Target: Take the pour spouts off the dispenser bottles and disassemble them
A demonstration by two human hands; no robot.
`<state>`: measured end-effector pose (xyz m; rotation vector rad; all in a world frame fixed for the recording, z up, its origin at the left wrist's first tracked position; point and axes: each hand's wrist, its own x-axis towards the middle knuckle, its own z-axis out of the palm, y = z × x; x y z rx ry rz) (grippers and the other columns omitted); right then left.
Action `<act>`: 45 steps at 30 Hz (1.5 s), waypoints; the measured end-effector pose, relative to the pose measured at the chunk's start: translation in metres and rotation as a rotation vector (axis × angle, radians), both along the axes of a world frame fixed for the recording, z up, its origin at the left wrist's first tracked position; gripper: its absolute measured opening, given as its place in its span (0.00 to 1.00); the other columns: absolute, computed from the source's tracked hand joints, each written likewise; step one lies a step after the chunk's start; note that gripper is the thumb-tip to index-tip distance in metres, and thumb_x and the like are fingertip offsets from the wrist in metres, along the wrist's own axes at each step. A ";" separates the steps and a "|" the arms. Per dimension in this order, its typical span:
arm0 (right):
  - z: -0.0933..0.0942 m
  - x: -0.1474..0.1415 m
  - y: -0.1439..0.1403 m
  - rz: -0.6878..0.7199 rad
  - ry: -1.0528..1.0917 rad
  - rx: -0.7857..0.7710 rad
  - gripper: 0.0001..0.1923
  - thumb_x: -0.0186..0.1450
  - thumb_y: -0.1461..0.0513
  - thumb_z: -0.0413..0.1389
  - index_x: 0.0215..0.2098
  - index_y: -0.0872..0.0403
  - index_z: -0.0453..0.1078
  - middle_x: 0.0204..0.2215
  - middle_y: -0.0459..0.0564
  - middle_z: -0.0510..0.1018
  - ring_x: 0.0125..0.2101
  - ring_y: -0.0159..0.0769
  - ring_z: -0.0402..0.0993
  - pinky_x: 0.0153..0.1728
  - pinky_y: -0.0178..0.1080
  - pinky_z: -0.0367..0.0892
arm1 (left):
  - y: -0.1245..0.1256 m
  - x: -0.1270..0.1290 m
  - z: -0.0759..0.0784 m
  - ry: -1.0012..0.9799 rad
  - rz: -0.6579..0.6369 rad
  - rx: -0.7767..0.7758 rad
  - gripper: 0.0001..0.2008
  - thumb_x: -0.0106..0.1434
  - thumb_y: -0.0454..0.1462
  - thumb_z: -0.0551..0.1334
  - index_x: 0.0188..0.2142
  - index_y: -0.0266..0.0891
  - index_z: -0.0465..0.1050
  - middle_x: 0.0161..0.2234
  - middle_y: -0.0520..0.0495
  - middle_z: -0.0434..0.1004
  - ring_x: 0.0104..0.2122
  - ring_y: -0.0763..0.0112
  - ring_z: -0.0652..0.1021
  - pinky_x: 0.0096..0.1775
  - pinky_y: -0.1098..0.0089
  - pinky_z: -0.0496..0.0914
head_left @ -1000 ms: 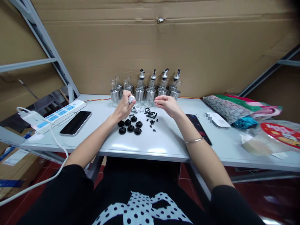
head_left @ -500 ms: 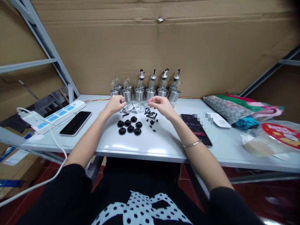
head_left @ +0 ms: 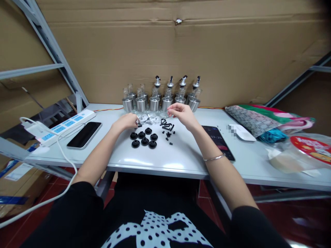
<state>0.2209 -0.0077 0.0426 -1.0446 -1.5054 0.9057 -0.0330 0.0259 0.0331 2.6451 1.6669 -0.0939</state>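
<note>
My left hand (head_left: 127, 121) rests low on the white table (head_left: 181, 155), its curled fingertips touching a small heap of silver and clear spout parts (head_left: 148, 119). Whether it grips one of them is hidden. My right hand (head_left: 181, 113) hovers just above a scatter of small black tubes and plugs (head_left: 167, 126), fingers loosely bent, with nothing visible in them. Several black round caps (head_left: 143, 137) lie in a cluster in front of my left hand. Behind both hands stands a row of glass and steel bottles (head_left: 160, 100); the right ones carry pourer tops.
A dark phone (head_left: 84, 135) and a white power strip (head_left: 62, 127) with a cable lie at the left. Another phone (head_left: 219, 144), a white mouse (head_left: 241, 132), patterned fabric (head_left: 261, 119) and plastic bags (head_left: 297, 155) lie at the right. A cardboard wall stands behind.
My left hand has come down from in front of the bottles, where it held a silver spout part, to the parts heap on the table. My right hand shifted slightly left and back.
</note>
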 end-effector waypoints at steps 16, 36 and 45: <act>-0.008 -0.010 -0.005 0.239 -0.149 0.045 0.17 0.50 0.55 0.65 0.34 0.56 0.73 0.26 0.46 0.77 0.28 0.31 0.71 0.34 0.37 0.67 | -0.029 0.042 -0.004 -0.505 -0.433 0.269 0.07 0.63 0.38 0.55 0.34 0.37 0.71 0.28 0.49 0.75 0.27 0.71 0.73 0.31 0.73 0.62; -0.045 0.038 0.037 -0.359 -0.783 -0.297 0.04 0.54 0.71 0.55 0.27 0.58 0.71 0.19 0.48 0.76 0.25 0.32 0.74 0.30 0.32 0.66 | -0.004 0.017 -0.007 -0.584 -0.217 0.391 0.11 0.62 0.40 0.55 0.40 0.38 0.71 0.23 0.53 0.70 0.22 0.74 0.70 0.29 0.75 0.62; -0.036 0.023 0.026 -0.234 -1.037 -0.276 0.08 0.56 0.71 0.54 0.24 0.57 0.73 0.28 0.56 0.81 0.33 0.41 0.77 0.33 0.34 0.65 | -0.004 0.011 -0.003 -0.590 -0.209 0.397 0.13 0.61 0.41 0.55 0.43 0.39 0.70 0.24 0.53 0.70 0.22 0.75 0.70 0.29 0.75 0.62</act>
